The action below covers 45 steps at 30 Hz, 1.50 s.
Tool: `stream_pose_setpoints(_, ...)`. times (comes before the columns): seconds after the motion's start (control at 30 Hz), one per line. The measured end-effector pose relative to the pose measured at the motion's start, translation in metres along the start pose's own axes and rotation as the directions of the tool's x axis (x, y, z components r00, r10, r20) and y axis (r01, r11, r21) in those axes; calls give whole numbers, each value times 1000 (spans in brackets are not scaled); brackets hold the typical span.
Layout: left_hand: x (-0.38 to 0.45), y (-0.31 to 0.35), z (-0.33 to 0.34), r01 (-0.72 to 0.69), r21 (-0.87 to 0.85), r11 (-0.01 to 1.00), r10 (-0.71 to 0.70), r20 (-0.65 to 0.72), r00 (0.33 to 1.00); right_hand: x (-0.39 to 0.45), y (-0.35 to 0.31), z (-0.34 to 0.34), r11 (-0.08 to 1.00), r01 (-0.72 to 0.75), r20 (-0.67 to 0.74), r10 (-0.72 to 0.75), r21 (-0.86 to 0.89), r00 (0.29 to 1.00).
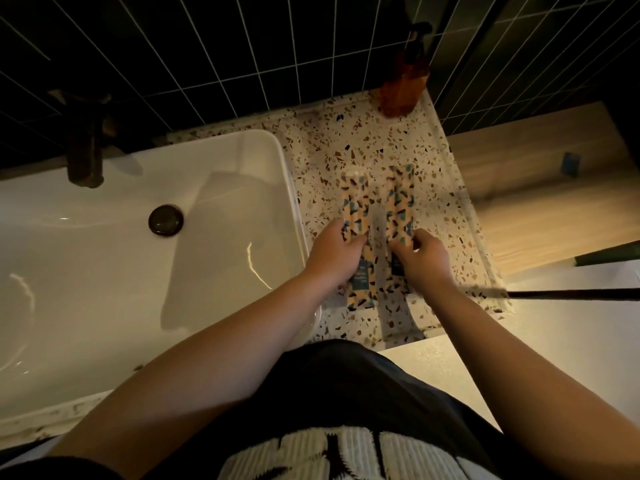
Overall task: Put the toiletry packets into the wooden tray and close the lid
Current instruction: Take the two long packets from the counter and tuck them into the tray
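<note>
Two long orange toiletry packets with dark and teal speckles stand side by side over the terrazzo counter (pixel 322 147). My left hand (pixel 334 252) grips the left packet (pixel 356 209) near its middle; a dark label shows on its lower part. My right hand (pixel 420 254) pinches the right packet (pixel 401 202) at its lower half. Both packets point away from me, slightly blurred. No wooden tray or lid can be made out with certainty; a pale wooden surface (pixel 540 202) lies to the right of the counter.
A white rectangular sink (pixel 242 157) with a dark drain plug (pixel 165 219) and a dark tap (pixel 85 143) fills the left. An amber pump bottle (pixel 403 88) stands at the counter's back edge against dark wall tiles. A black rod (pixel 571 293) runs along the right.
</note>
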<state>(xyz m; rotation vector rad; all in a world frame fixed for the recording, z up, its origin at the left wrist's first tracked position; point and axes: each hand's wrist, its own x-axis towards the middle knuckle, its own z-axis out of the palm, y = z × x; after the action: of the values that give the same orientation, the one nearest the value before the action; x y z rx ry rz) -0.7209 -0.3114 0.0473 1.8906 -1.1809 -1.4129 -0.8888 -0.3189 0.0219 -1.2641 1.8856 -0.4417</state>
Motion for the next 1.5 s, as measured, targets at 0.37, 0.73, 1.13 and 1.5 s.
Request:
stream_pose_setpoints(0.37, -75, -22, -147, -53, -278, 959, -40, -318, 947, -71, -115, 39, 940, 207, 103, -243, 272, 965)
stream_pose_setpoints(0.73, -114, -120, -326, -91, -209, 974, -2, -410, 912, -165, -227, 191, 921, 231, 227, -308, 313, 924)
stream_pose_setpoints(1.13, -157, -241, -527, -72, -116, 991, 17, -414, 910, -260, -332, 365, 918, 241, 268, -330, 316, 905)
stream_pose_setpoints(1.5, -110, -313, -659, 153, 400, 903, 76, -501, 862, -257, -415, 462, 899, 426, 307, -436, 101, 846)
